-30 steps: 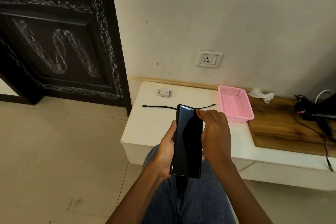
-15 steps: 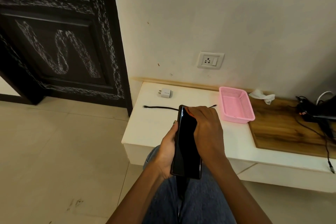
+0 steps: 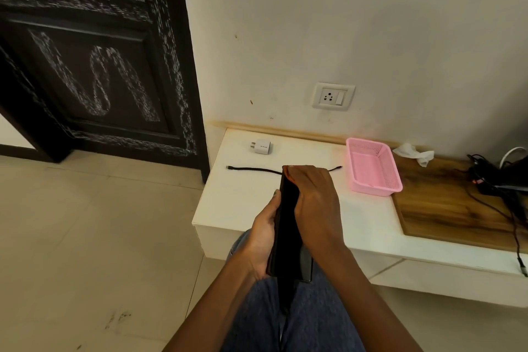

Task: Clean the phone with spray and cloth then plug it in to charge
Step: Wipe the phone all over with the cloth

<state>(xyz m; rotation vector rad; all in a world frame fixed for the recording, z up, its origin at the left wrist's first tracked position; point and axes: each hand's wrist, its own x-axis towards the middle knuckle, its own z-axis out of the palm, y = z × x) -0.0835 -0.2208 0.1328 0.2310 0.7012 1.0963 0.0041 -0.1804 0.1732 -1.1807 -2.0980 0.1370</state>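
I hold the phone [image 3: 287, 220] upright over my lap, just in front of the near edge of the white counter [image 3: 243, 197]. My left hand [image 3: 264, 234] grips it from the left side, thumb up along its left edge and the remaining fingers curled behind it, out of sight. My right hand [image 3: 315, 203] lies over the phone's screen from the right, fingers [image 3: 303, 173] pressed together and bent over its top edge. A dark strip hangs from below the phone between my knees; I cannot tell what it is.

Beyond the phone, on the counter, the black charging cable [image 3: 251, 169] lies stretched out left to right, its middle hidden behind my right hand. Farther back from the phone, near the wall, lies the white charger adapter [image 3: 263, 146] with its pins pointing left. Above and behind the phone the wall socket [image 3: 333, 96] sits in the wall. Right of the phone stands a pink basket [image 3: 371, 166], and beyond it a crumpled white tissue [image 3: 413, 153] lies at the back of a wooden board [image 3: 445, 209]. At the far right of the board is a tangle of dark cables [image 3: 497, 180].
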